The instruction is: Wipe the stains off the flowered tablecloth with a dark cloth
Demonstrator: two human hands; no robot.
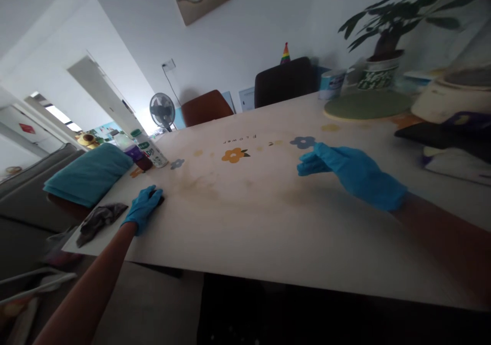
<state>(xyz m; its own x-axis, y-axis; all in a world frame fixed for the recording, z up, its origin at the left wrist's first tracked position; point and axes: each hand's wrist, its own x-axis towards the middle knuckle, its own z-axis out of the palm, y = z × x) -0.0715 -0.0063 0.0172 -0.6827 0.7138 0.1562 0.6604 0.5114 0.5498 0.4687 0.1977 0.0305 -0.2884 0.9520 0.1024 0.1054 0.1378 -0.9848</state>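
Both hands wear blue rubber gloves. My left hand (144, 208) rests on the left part of the white table cover (230, 237), its fingers closed over a small dark object (158, 198) that is mostly hidden. Over the right side of the table, my right hand (345, 171) hovers near a printed blue flower, fingers loosely bent and apart, nothing visible in them. Brownish smears (199, 185) mark the cover between the hands. A crumpled grey cloth (100, 221) lies left of my left hand.
A white bottle with a green cap (149, 148) and a dark jar (141, 160) stand at the left edge. A teal towel (92, 174) lies beyond it. At the back right are a green round mat (368, 105), a potted plant (380, 71) and a blue-white can (330, 84).
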